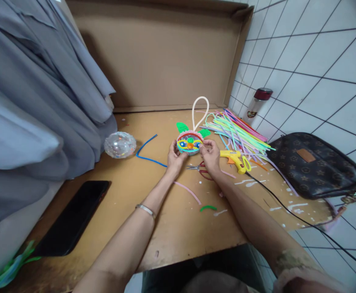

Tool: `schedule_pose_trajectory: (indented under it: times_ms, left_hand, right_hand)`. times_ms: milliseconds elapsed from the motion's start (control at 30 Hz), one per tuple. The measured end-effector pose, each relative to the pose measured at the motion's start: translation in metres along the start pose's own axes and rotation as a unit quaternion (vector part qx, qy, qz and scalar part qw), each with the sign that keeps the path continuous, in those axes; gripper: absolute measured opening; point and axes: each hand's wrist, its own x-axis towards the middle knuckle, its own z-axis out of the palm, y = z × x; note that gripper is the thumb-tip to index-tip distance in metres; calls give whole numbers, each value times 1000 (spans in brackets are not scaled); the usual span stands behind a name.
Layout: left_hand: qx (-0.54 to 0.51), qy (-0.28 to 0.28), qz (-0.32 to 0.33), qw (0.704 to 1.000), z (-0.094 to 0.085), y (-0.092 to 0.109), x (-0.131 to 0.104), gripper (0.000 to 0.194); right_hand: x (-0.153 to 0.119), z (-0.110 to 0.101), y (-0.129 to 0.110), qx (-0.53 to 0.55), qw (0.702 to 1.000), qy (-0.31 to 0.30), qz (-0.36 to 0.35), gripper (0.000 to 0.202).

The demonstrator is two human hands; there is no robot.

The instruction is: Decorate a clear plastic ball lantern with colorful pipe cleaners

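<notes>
Silver-coloured metal formed the bracelet (146, 209) on the left forearm, nearest the wearer. To its left, a black phone (74, 219) lay flat on the wooden table (141, 191). A short green strip (208, 208) lay between the two forearms, with a pink strip (190, 192) just beyond it. Red-handled scissors (198, 166) lay between the wrists, blades pointing left.

Both hands supported a face-shaped ornament (190, 145) above the middle of the table, its decorated side turned toward the wearer. The left hand (176, 159) held the lower left edge, fingers drawn in against it. The right hand (211, 154) gripped the right edge between thumb and fingers. Contact between ornament and table could not be determined. Two green leaf shapes projected from its upper sides; a white loop (201, 99) stood above.

Just right of the right hand lay a yellow glue gun (234, 158); a dark patterned bag (315, 165) sat at the right edge. A bent blue strip (149, 159) and a clear ball (120, 145) occupied the left side. Beyond the glue gun lay a bundle of coloured strips (237, 132), then a red-capped bottle (255, 106). A cardboard panel (162, 57) stood at the rear.
</notes>
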Motion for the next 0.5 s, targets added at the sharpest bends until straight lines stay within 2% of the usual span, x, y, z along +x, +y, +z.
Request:
schedule_pose_trajectory:
  times_ms: [233,500]
  left_hand:
    - [-1,-4,4,1000,-1,-1,1,86]
    - [0,-3,3,1000,0,-1,0,85]
  right_hand:
    - [-2,-3,-17,18,999,9,29,27]
    - [-1,-3,-19,29,999,4,33,26]
